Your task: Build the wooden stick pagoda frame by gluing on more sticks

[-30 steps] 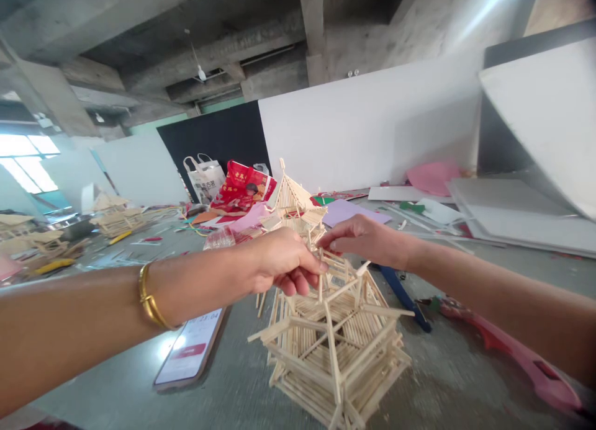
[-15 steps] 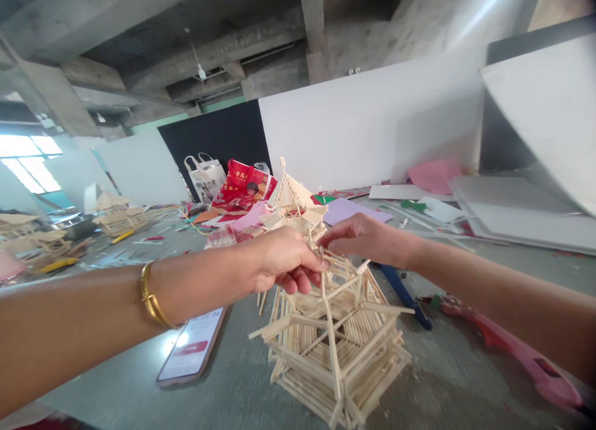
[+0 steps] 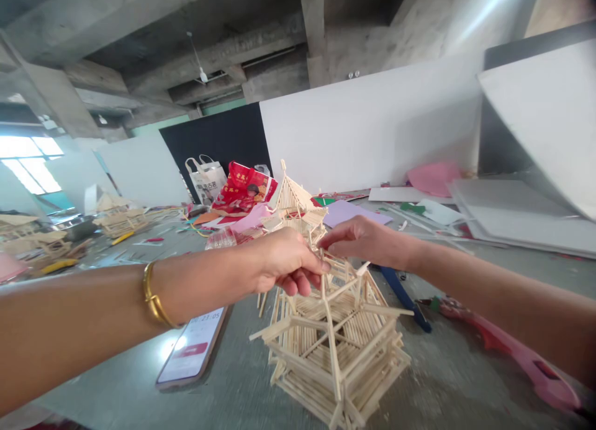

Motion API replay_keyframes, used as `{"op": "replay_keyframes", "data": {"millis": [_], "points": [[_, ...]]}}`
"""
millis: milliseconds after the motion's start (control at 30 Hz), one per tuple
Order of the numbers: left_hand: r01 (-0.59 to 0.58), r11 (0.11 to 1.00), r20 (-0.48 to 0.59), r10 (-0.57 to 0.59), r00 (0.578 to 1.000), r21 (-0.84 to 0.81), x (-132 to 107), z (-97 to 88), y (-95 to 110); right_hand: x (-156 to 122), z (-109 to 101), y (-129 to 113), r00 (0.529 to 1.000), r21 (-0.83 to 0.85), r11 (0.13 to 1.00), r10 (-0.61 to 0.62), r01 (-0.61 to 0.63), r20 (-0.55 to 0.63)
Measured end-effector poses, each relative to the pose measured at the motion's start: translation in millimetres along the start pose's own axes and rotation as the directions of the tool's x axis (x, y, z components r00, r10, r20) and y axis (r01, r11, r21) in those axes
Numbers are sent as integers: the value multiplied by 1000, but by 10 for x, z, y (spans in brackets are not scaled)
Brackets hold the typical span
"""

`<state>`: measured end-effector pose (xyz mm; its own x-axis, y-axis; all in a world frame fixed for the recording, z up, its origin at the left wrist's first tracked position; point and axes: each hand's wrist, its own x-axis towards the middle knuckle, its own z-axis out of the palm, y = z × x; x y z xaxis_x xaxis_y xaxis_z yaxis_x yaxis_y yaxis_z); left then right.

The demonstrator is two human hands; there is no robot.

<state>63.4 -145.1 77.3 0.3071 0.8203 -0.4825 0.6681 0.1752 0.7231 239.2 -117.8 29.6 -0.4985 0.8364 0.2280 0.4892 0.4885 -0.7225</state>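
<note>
A pagoda-like model of thin wooden sticks (image 3: 335,349) stands on the grey table (image 3: 447,380) in front of me. My left hand (image 3: 284,262), with a gold bangle on the wrist, pinches an upright stick (image 3: 322,281) at the model's top. My right hand (image 3: 363,241) pinches the same spot from the other side, fingertips almost meeting the left ones. A second, finished stick tower (image 3: 295,203) stands just behind the hands.
A phone (image 3: 190,349) with a lit screen lies left of the model. A pink tool (image 3: 526,362) and a blue-handled one (image 3: 403,296) lie to the right. Bags (image 3: 233,185), coloured paper, white boards (image 3: 521,213) and more stick models (image 3: 116,219) crowd the far table.
Both hands stay pinched at the top of the model; only the view has shifted slightly.
</note>
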Motion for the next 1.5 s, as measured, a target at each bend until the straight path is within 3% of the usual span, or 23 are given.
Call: {"op": "replay_keyframes", "data": {"millis": [200,333,467,567,700,833,1000,1167,1233,1367,1500], "points": [[-10,1000,7,10,1000,-5,-13,-22,1,32,17,32,999,83,997,4,-7,41],[-75,997,27,75,997,18,-42,-80,-20,53,18,50,999,83,996,11,-13,34],[-199,957,-46,213,976,212,-179,-111,-42,26,-12,66,1000,129,991,19,-20,9],[-291,878,-116,357,927,381,-337,-85,-97,-33,-55,37,1000,135,991,1,2,-27],[-364,818,-210,491,846,446,-464,-39,-260,-119,-111,-50,999,87,996,-2,6,-47],[-447,731,-274,635,722,515,-446,-3,-463,-232,-137,-127,990,-112,993,-56,42,-126],[-557,608,-262,773,578,566,-372,138,-646,-448,-91,-246,925,-368,925,-217,93,-312],[-629,516,-262,851,456,582,-298,272,-700,-649,78,-374,846,-503,819,-457,278,-276],[-629,494,-253,863,437,600,-273,289,-710,-703,156,-405,833,-534,784,-499,315,-240],[-620,491,-226,860,458,612,-263,296,-734,-747,271,-430,830,-550,763,-518,339,-207],[-630,465,-217,875,432,622,-274,304,-742,-745,327,-430,823,-570,749,-529,338,-207]]}}
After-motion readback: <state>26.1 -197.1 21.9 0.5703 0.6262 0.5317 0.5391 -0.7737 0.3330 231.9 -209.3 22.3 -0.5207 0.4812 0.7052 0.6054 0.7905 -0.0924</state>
